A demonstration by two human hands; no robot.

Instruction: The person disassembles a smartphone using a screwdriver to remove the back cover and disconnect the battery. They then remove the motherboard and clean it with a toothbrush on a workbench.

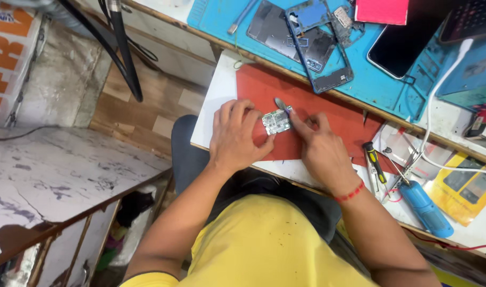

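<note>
Green circuit board [276,122] pinched by left hand [236,136] — right hand [318,146] presses metal tool [282,103].

One cam only, worn on head, looking steeply down and slightly fwd from close above lap. Tabletop [221,85] runs diagonally across upper right; both hands mid-frame, floor [147,106] at left. No 2nd view to overlap.

Circuit board [276,122] details too small, tool [282,103] partly hidden.
</note>
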